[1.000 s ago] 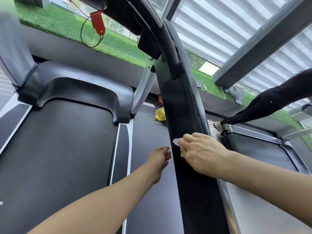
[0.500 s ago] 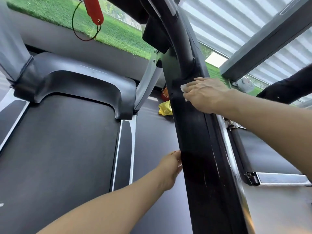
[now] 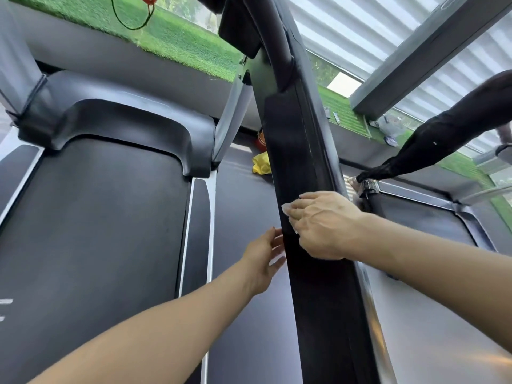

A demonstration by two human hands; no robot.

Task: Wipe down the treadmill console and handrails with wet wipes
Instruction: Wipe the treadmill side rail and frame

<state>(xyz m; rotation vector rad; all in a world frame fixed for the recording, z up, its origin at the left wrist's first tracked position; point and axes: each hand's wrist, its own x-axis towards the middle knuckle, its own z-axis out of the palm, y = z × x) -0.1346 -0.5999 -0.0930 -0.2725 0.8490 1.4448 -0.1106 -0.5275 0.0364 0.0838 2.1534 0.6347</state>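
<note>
The black treadmill handrail (image 3: 293,139) runs from the top centre down to the bottom of the view. My right hand (image 3: 324,225) lies on its middle and holds a white wet wipe (image 3: 286,209) against the rail's surface; only the wipe's left edge shows past my fingertips. My left hand (image 3: 263,259) is just left of the rail and slightly lower, fingers straight, their tips at the rail's left edge. The console is out of view above.
The treadmill belt (image 3: 91,245) and its dark motor cover (image 3: 124,120) fill the left. A red safety key on a cord (image 3: 146,1) hangs top left. A yellow cloth (image 3: 261,163) lies on the floor. Another person's black-sleeved arm (image 3: 432,142) reaches to the neighbouring treadmill at right.
My right hand slid the wipe up the handrail and has come back down to the rail's middle. My left hand stayed beside the rail, now closer to its edge.
</note>
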